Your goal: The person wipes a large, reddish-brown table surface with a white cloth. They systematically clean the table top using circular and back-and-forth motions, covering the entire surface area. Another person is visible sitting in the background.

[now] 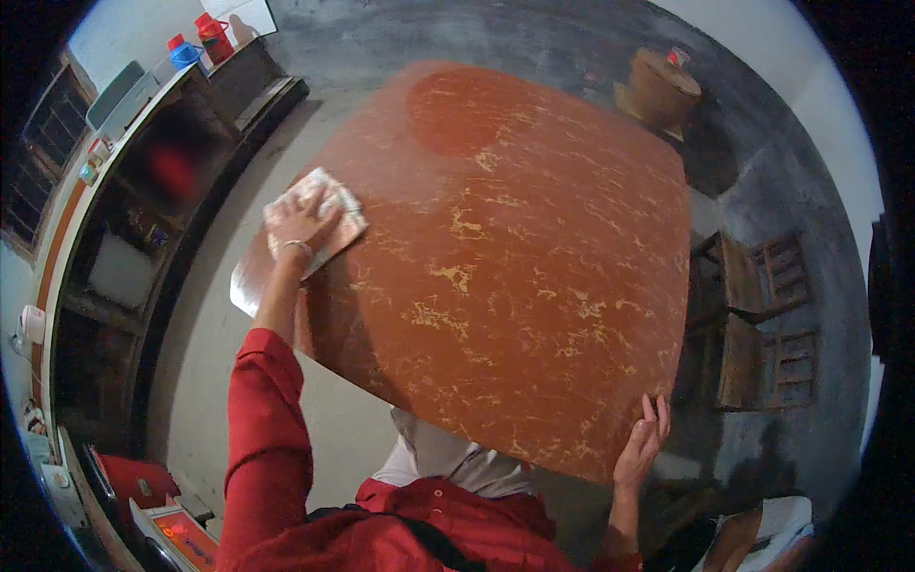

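Observation:
A large square table point(534, 257) with a reddish-brown, yellow-veined top fills the middle of the view. On its left edge my left hand point(303, 229) presses a pale, patterned cloth point(343, 224) against the surface, fingers spread over it. Part of the cloth is hidden beneath the hand. My right hand point(643, 443) rests at the near right corner, its fingers stretched along the edge and nothing seen in them. A duller, hazy sheen covers the far left part of the top, and a darker red round patch lies at the far side.
Along the left wall runs a long cabinet point(100, 191) bearing a red thermos point(213, 38) and a blue thermos point(183, 54). Wooden chairs point(748, 276) stand to the right. A round brown container point(660, 88) is at the far right. Boxes point(172, 534) sit at the lower left.

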Demonstrator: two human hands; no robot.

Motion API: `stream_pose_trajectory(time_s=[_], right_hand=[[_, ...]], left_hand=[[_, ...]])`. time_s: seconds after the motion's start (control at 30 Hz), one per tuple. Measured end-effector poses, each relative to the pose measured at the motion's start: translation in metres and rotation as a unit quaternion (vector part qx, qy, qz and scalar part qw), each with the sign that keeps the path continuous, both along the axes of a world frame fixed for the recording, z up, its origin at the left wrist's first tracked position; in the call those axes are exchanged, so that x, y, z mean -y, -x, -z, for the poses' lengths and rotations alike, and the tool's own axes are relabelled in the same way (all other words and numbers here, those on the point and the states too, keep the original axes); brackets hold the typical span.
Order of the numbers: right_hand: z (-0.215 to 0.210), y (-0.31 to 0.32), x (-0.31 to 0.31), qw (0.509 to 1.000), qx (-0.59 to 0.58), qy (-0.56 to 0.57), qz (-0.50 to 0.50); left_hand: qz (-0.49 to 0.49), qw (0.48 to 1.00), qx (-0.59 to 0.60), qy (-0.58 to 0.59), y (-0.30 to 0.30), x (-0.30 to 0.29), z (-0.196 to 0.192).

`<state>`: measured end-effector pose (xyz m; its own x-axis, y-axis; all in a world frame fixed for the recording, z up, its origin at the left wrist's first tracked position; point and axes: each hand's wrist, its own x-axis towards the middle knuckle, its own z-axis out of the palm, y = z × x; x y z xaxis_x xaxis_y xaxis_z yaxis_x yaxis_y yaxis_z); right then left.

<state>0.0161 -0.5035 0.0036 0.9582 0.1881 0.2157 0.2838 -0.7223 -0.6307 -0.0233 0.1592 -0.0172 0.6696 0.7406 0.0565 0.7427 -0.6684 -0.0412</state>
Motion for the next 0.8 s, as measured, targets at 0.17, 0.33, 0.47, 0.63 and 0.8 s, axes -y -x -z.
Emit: stream_pose_trajectory(time_s=[0.17, 0.33, 0.47, 0.63, 0.8], right_hand=[[0.0, 0.001, 0.001, 1.0, 0.008, -0.004, 0.009], [0.008, -0.004, 0.005, 0.999, 0.032, 0.006, 0.014], [0.002, -0.002, 0.005, 0.997, -0.01, 0.075, 0.014], [-0.027, 0.007, -0.051, 0.962, 0.013, 0.251, -0.105], [-0.032, -0.01, -0.148, 0.927, 0.101, 0.167, -0.319]], left_hand=[[0.212, 0.974, 0.078, -0.023, -0.08, 0.157, -0.018], [0.454, 0.886, 0.095, 0.025, -0.061, 0.311, -0.037], [0.508, 0.853, 0.056, 0.105, -0.023, 0.355, -0.044], [0.468, 0.805, 0.256, 0.258, 0.013, 0.326, -0.028], [0.34, 0.896, 0.247, 0.145, 0.06, 0.29, -0.036]])
